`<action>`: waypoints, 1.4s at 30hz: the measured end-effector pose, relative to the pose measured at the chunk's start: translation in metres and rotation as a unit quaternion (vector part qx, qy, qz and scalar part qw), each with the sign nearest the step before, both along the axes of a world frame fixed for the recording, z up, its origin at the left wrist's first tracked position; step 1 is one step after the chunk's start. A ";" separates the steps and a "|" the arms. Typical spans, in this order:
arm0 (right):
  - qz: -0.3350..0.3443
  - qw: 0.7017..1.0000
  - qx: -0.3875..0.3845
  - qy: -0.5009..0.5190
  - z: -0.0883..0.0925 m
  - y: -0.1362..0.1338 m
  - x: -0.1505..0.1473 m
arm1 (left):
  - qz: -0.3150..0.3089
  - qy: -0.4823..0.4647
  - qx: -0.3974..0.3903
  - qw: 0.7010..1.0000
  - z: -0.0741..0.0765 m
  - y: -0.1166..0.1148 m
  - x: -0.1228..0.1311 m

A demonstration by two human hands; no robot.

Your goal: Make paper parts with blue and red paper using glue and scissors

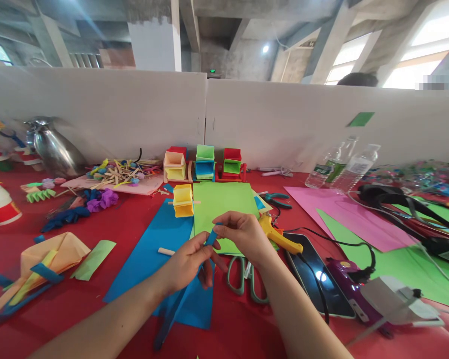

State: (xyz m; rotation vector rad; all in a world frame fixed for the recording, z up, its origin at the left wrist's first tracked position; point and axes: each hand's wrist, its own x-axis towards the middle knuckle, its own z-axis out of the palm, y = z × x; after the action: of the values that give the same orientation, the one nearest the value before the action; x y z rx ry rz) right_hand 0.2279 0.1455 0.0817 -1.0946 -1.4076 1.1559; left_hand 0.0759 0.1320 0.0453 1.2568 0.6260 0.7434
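My left hand (189,262) and my right hand (243,234) meet above the red table (97,319), both pinching a narrow blue paper strip (210,238). The strip runs down from the fingertips past my left wrist toward the table's near edge. Under the hands lie a blue paper sheet (153,249) and a light green sheet (224,202). Green-handled scissors (243,279) lie just below my right hand. A yellow folded paper box (182,200) on a wooden stick stands beyond the hands.
Coloured paper boxes (204,162) line the white partition (284,119). A yellow glue gun (279,237), a phone (322,279), a purple device (353,284), pink (344,214) and green (415,264) sheets and water bottles (340,167) are at right. Craft sticks (119,174), a metal kettle (54,144) and paper scraps lie left.
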 end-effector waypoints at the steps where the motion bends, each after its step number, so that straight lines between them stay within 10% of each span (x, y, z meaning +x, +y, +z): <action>1: 0.000 1.000 0.002 -0.004 0.000 0.000 0.000 | 0.000 -0.003 0.000 1.000 -0.001 0.000 0.000; 9: -0.002 0.996 0.004 0.089 0.005 0.001 0.008 | -0.078 -0.082 -0.088 0.990 0.012 0.017 -0.019; 17: -0.026 0.956 -0.055 0.288 0.001 0.002 -0.002 | 0.115 -0.135 0.059 0.982 0.012 0.020 -0.015; 23: 0.009 0.958 -0.084 0.273 -0.004 0.000 -0.017 | 0.232 -0.136 0.102 0.958 0.012 0.019 -0.017; 42: 0.000 0.999 -0.011 0.033 -0.004 -0.003 -0.021 | 0.245 -0.140 0.075 0.957 0.004 0.027 -0.015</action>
State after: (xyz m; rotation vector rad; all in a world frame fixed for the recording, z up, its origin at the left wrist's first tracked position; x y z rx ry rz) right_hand 0.2067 0.1429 0.0776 -1.0613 -1.3477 1.1993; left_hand 0.0608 0.1589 0.0492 1.1120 0.6624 1.3778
